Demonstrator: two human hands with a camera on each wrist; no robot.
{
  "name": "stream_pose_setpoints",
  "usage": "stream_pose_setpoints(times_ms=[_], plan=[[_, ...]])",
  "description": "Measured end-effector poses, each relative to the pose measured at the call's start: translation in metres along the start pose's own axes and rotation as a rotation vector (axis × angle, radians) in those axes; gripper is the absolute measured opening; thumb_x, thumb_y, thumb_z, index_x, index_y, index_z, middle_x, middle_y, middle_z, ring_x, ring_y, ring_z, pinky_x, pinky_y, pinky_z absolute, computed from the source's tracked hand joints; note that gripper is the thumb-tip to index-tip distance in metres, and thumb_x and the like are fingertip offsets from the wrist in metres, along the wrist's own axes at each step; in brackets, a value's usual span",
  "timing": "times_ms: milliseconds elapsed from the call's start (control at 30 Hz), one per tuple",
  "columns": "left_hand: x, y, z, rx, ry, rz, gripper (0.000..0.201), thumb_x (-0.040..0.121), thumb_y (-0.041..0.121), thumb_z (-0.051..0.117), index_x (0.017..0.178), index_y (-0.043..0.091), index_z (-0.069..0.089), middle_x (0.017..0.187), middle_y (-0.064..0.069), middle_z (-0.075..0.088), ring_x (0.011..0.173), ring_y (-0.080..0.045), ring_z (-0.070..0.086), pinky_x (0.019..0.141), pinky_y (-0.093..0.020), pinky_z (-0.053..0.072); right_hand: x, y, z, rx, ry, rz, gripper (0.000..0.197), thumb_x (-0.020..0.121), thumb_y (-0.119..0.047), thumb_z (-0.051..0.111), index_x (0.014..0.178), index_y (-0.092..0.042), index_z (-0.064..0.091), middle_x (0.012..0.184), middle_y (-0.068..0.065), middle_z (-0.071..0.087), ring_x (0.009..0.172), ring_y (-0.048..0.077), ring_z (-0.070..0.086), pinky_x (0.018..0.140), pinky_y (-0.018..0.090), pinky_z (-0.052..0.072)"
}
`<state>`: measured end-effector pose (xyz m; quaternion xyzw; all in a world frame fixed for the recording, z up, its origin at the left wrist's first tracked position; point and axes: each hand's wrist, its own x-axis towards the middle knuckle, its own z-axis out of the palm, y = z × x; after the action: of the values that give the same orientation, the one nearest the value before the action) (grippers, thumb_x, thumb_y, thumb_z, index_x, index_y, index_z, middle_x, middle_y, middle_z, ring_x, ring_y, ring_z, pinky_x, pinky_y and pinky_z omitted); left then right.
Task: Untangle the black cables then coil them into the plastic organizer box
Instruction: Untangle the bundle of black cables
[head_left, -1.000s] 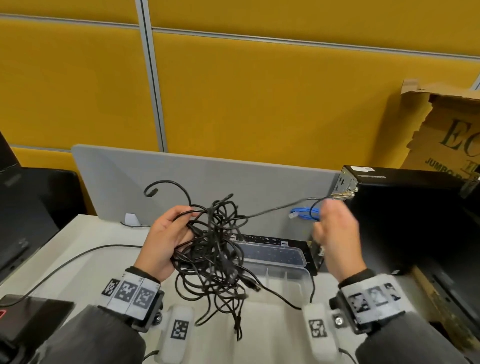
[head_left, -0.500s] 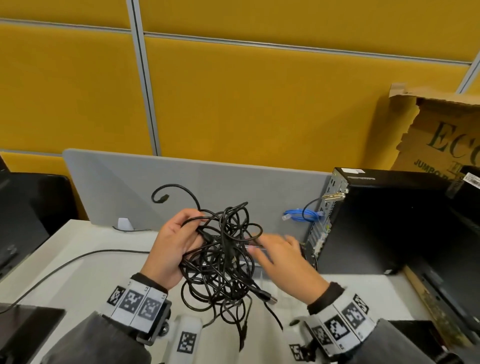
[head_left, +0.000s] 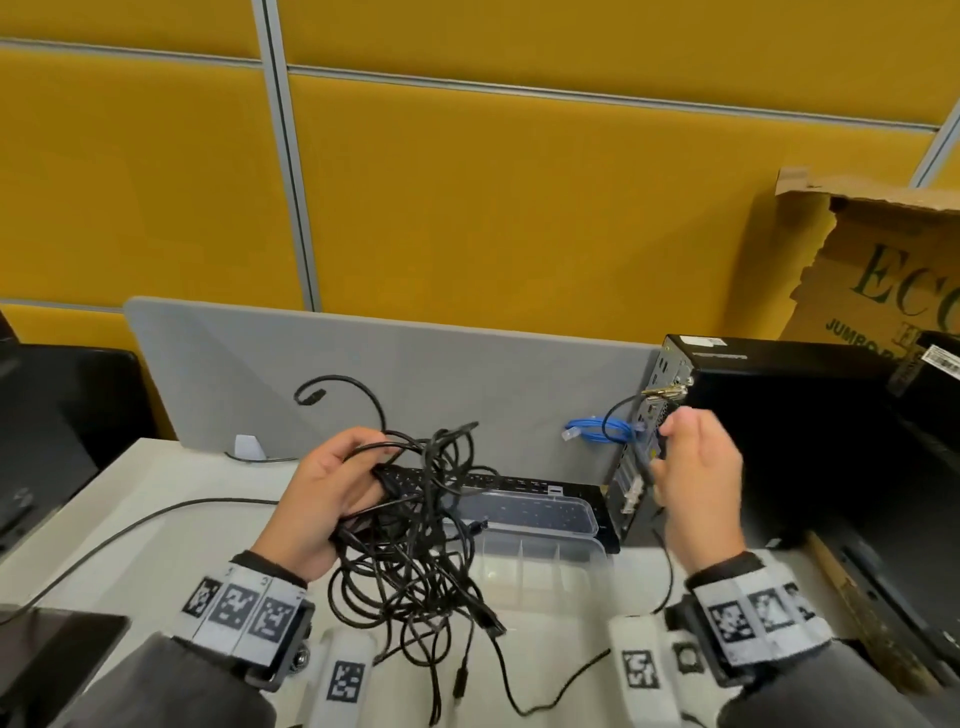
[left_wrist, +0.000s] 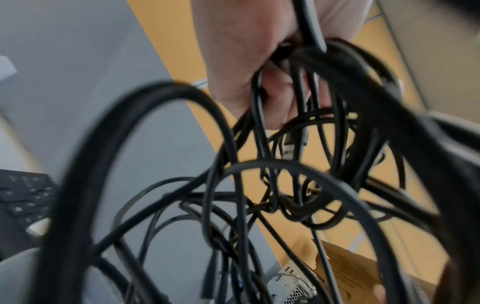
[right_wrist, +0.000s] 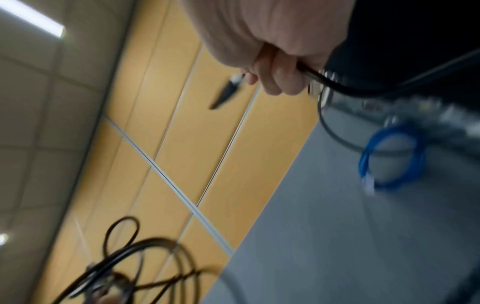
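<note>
Black cables (head_left: 415, 540) hang tangled from the left hand (head_left: 327, 499), fingers curled round them above the plastic organizer box (head_left: 540, 566), while the right hand (head_left: 696, 483) pinches one strand.

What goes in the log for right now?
left hand: grips cable tangle | right hand: pulls one cable | box: empty

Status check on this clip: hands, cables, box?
Left hand grips cable tangle. Right hand pinches one strand. Organizer box open, no cables coiled inside.
</note>
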<state>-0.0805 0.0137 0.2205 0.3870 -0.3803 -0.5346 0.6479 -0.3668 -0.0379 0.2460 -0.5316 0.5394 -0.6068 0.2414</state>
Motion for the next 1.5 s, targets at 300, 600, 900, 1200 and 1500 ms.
stream_pose_setpoints(times_ms=[300, 600, 900, 1200, 1500], plan=[[0.002, 0.011, 0.003, -0.208, 0.11, 0.007, 0.014, 0.066, 0.03, 0.066, 0.075, 0.019, 0.067, 0.032, 0.009, 0.028, 0.029, -0.003, 0.024, 0.037, -0.017, 0.015, -0.018, 0.034, -0.029, -0.876, -0.745, -0.071, 0.023, 0.099, -0.034, 0.037, 0.107, -0.031, 0.059, 0.089, -0.015, 0.054, 0.089, 0.007, 0.055, 0.07, 0.017, 0.037], [-0.003, 0.016, 0.028, -0.244, 0.178, -0.056, 0.015, 0.091, 0.022, 0.048, 0.084, 0.016, 0.06, 0.033, 0.009, 0.025, 0.03, -0.003, 0.024, 0.039, -0.018, 0.013, -0.073, -0.011, 0.008, -0.162, -1.195, 0.067, 0.039, 0.092, -0.052, 0.043, 0.101, -0.018, 0.059, 0.098, -0.006, 0.068, 0.093, 0.025, 0.065, 0.094, 0.047, 0.045], [-0.009, 0.021, 0.026, -0.192, 0.154, -0.198, 0.016, 0.092, 0.022, 0.048, 0.084, 0.016, 0.061, 0.033, 0.008, 0.023, 0.028, -0.004, 0.024, 0.033, -0.014, 0.02, -0.052, -0.027, -0.006, -0.058, -0.688, -0.118, 0.027, 0.098, -0.02, 0.039, 0.077, -0.018, 0.056, 0.048, -0.012, 0.039, 0.045, 0.003, 0.032, 0.048, 0.017, 0.03], [-0.013, 0.027, 0.031, -0.16, 0.138, -0.225, 0.017, 0.092, 0.022, 0.048, 0.082, 0.014, 0.06, 0.034, 0.008, 0.023, 0.028, -0.004, 0.024, 0.03, -0.013, 0.022, -0.049, -0.032, -0.005, -0.065, -0.575, -0.187, 0.024, 0.096, -0.02, 0.043, 0.089, -0.024, 0.065, 0.052, -0.013, 0.049, 0.048, 0.001, 0.043, 0.05, 0.01, 0.035], [-0.012, 0.022, 0.045, -0.22, 0.195, -0.302, 0.017, 0.095, 0.022, 0.046, 0.086, 0.012, 0.057, 0.033, 0.006, 0.024, 0.026, -0.005, 0.028, 0.027, -0.014, 0.029, -0.044, -0.047, 0.012, -0.353, -0.923, -0.295, 0.023, 0.095, -0.019, 0.049, 0.102, -0.028, 0.068, 0.076, -0.01, 0.049, 0.073, 0.001, 0.05, 0.066, 0.015, 0.037]])
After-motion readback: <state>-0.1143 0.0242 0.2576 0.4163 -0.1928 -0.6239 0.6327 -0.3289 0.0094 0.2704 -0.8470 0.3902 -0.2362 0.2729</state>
